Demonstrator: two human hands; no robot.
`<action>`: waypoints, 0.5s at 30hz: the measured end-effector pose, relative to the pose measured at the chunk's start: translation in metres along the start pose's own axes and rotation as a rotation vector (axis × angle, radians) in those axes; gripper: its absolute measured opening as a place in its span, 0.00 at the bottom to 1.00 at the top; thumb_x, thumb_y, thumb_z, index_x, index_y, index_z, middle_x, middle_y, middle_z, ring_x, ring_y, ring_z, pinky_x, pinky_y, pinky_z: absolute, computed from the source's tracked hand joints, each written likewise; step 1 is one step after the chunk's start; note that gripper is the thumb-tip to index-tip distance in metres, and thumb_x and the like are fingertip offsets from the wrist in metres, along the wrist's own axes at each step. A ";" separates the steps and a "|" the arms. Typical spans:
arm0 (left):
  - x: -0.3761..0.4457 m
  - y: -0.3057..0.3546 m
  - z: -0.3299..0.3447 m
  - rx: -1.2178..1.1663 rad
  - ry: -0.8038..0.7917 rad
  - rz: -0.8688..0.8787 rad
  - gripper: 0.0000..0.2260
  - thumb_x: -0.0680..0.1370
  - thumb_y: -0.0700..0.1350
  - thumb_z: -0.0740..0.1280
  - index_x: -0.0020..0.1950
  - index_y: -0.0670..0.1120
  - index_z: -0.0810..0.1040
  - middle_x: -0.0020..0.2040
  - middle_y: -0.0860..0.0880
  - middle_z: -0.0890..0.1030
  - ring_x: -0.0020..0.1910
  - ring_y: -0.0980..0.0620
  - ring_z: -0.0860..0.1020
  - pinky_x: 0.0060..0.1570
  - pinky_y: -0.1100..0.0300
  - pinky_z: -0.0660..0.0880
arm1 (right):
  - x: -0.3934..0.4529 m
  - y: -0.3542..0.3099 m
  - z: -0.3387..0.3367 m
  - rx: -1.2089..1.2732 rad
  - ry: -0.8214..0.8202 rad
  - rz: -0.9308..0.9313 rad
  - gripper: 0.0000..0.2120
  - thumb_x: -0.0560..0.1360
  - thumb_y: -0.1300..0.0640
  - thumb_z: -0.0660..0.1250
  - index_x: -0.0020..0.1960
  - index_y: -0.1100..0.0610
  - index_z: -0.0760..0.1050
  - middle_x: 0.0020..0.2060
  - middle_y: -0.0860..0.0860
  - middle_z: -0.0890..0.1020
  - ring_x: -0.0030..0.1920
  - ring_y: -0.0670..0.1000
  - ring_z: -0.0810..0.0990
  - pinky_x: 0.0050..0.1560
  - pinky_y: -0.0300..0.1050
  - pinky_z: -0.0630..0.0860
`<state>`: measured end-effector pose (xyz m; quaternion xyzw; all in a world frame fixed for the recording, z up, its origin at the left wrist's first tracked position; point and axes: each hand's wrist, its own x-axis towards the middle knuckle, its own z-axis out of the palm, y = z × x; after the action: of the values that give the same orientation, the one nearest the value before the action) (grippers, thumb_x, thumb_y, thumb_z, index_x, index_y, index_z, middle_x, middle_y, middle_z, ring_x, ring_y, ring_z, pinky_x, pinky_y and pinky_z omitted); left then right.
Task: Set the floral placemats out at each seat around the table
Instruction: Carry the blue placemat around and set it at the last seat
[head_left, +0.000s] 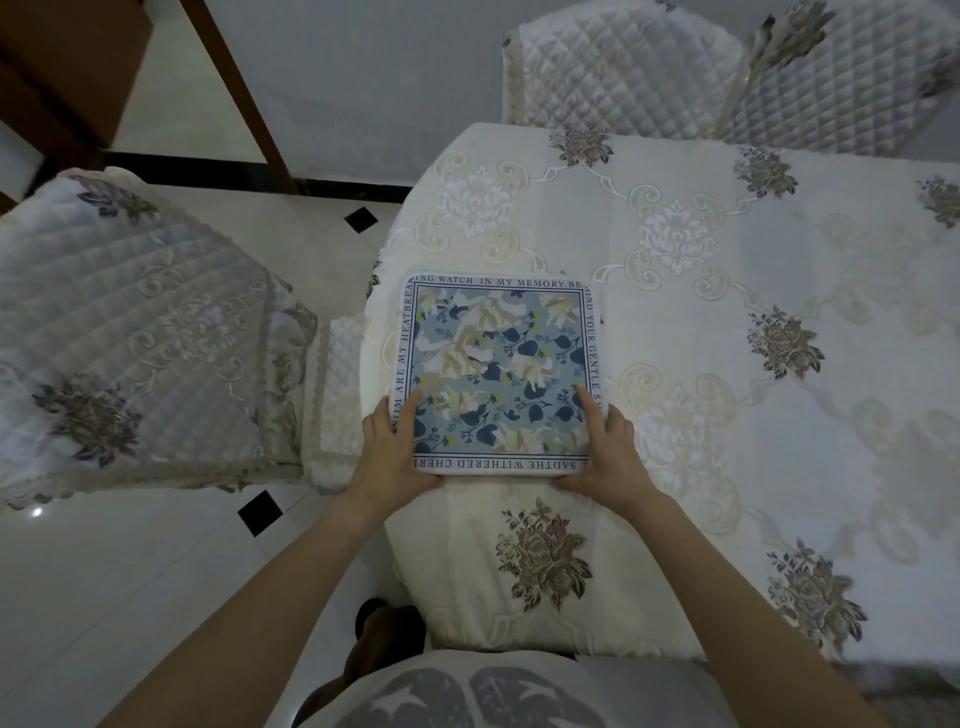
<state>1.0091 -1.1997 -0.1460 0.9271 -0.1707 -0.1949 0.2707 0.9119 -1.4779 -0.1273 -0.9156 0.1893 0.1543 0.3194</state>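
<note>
A square floral placemat (501, 358), blue with white flowers and a lettered border, lies on the table (727, 322) near its left corner. It looks thick, possibly a stack; I cannot tell how many. My left hand (387, 452) grips its near left corner, thumb on top. My right hand (605, 452) grips the near right corner, thumb lying on the pattern.
The table wears a cream embroidered cloth with brown flower motifs. A chair (130, 332) with a quilted cover stands to the left, another chair (727, 67) at the far side. White floor tiles with black diamonds lie between them. A wooden frame (244, 98) stands at the back left.
</note>
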 end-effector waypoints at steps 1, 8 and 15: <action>0.001 0.000 0.000 0.010 0.007 0.007 0.57 0.59 0.53 0.81 0.78 0.50 0.47 0.71 0.35 0.55 0.69 0.40 0.54 0.68 0.43 0.58 | 0.001 0.000 0.000 -0.009 0.007 -0.001 0.63 0.58 0.48 0.81 0.75 0.39 0.38 0.70 0.62 0.58 0.72 0.60 0.53 0.68 0.59 0.62; 0.005 0.001 -0.001 0.041 0.018 -0.019 0.60 0.58 0.53 0.81 0.77 0.40 0.45 0.69 0.36 0.60 0.66 0.42 0.57 0.68 0.49 0.58 | 0.004 0.004 -0.001 -0.077 0.042 -0.023 0.63 0.57 0.44 0.80 0.77 0.51 0.42 0.67 0.59 0.63 0.68 0.60 0.60 0.67 0.56 0.65; 0.010 -0.002 -0.010 -0.088 -0.044 -0.111 0.63 0.57 0.58 0.80 0.77 0.45 0.40 0.71 0.42 0.58 0.68 0.48 0.55 0.69 0.52 0.55 | 0.013 0.001 -0.011 0.326 0.055 0.159 0.49 0.67 0.40 0.73 0.76 0.54 0.49 0.72 0.55 0.63 0.72 0.58 0.60 0.71 0.57 0.61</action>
<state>1.0225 -1.1980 -0.1419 0.9178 -0.1161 -0.2374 0.2962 0.9248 -1.4894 -0.1250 -0.8378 0.2921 0.1215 0.4450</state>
